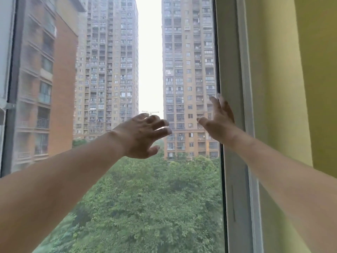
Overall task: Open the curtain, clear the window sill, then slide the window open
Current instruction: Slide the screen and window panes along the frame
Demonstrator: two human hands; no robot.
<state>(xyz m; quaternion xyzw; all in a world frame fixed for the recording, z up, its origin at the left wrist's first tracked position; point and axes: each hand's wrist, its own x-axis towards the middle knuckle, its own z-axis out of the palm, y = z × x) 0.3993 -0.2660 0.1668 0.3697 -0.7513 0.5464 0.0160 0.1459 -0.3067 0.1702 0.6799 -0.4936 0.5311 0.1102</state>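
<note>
Both bare arms reach forward toward the window (116,73), a tall pane that fills most of the view.

The left hand (141,136) hovers before the middle of the glass, its fingers spread apart and bent like claws, the thumb hanging below them. Its grip is apart and holds nothing. Whether the fingertips touch the pane cannot be told.

The right hand (219,121) lies at the right edge of the glass, against the white window frame (235,161). Its fingers are straight and point upward, the thumb stretched out to the left over the pane. This grip is apart too, flat along the frame's inner edge rather than curled round anything.

To the right of the frame hangs the yellow curtain (284,88), drawn well aside so that the glass is uncovered. At the far left edge of the window a second pale frame member (5,52) shows, blurred.

Beyond the glass stand tall apartment towers (189,70), a brick-coloured building (45,88) to the left, and green treetops (155,198) below the hands.
</note>
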